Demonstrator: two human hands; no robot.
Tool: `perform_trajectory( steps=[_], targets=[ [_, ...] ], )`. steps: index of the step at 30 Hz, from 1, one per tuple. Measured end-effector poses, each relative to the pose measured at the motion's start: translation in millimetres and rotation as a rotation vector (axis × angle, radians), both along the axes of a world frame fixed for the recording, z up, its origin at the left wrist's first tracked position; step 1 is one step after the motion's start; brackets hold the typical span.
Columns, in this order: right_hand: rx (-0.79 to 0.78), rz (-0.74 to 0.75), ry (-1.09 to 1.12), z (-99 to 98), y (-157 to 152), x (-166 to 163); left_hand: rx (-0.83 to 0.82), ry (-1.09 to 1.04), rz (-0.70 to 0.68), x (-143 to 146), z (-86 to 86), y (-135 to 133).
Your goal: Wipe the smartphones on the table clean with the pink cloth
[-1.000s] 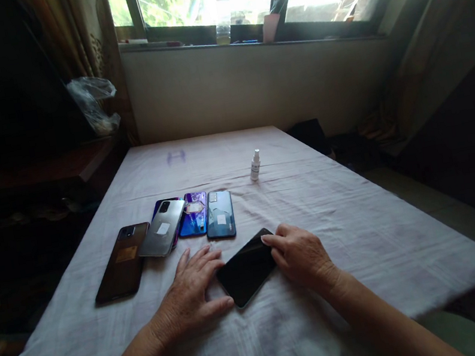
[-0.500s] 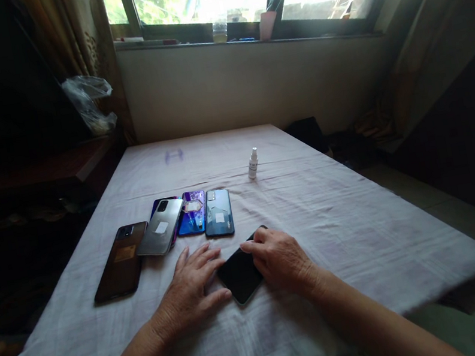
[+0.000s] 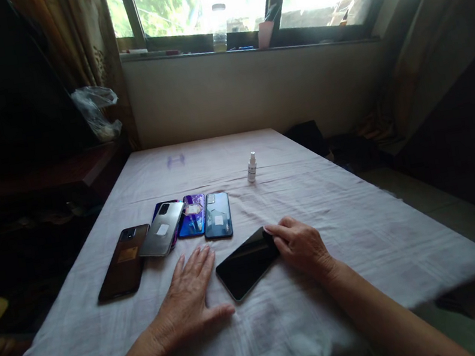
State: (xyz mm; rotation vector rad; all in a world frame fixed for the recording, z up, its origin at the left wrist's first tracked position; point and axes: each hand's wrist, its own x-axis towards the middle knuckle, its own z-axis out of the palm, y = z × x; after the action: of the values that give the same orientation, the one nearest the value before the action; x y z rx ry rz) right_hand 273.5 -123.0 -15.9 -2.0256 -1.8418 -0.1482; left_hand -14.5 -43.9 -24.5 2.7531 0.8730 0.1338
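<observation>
Black-screened, the phone [image 3: 247, 267] lies on the desk [image 3: 365, 235], my left hand [image 3: 188, 295] spread flat beside it, my right hand [image 3: 304, 249] curled at its far corner, pinching or touching, I can't tell. Handling it seems the step; next calls for a light touch.

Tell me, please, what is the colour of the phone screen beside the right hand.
The phone screen is black, as the head view shows best.

Black-screened phone [image 3: 245, 266], silver phone [image 3: 169, 218], purple-blue phone [image 3: 192, 228], brown phone [image 3: 121, 273], pale plaid tablecloth [image 3: 328, 205]
</observation>
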Motion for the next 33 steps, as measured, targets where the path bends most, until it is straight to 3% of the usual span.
perform_trajectory(
  steps=[3, 9, 16, 20, 28, 33],
  targets=[
    [0.096, -0.006, 0.192, -10.5, 1, 20, 0.032, 0.056, 0.011, -9, -3.0, 6],
    [0.14, -0.068, 0.522, -18.4, 8, 36, 0.09, 0.008, 0.006, -21, -9.7, 28],
    [0.047, -0.028, 0.763, -6.4, 8, 36, 0.128, -0.13, 0.072, 5, -20.5, -10],
    [-0.013, 0.01, 0.847, -1.1, 6, 28, 0.101, -0.15, 0.117, 27, -18.8, -15],
    [0.036, 0.02, 0.655, -2.5, 11, 27, 0.097, -0.211, 0.142, 60, -13.5, 2],
    [-0.031, -0.006, 0.218, -0.9, -2, 24, 0.096, -0.249, 0.151, 57, -26.1, 2]
  ],
)
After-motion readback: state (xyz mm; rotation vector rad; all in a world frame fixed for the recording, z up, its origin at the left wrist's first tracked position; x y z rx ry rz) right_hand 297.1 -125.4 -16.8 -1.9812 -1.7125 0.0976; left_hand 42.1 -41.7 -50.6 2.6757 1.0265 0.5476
